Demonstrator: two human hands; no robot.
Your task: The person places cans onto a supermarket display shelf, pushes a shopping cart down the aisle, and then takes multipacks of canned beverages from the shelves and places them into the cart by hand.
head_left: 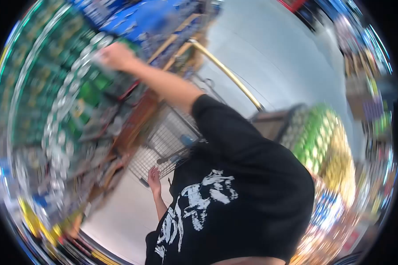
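My right hand (115, 56), at the end of an outstretched arm, is closed at the edge of the stacked green bottles (90, 90). Pale, clear plastic shows beside its fingers, but blur hides what they grip. Lower down, my left hand (154, 179) is raised with its fingers apart and nothing visible in it. It is nearest to a wire shopping cart (168, 134), whose basket lies between my two arms. A row of shiny, clear round shapes (59, 115) runs along the bottle stack.
Blue packs (139, 20) are stacked beyond my right hand. A yellow pole (227, 75) crosses above the pale floor (269, 57). Green and yellow bagged goods (320, 141) stand to the right. Yellow items (33, 221) are at the lower left. Much of the view is blurred and tilted.
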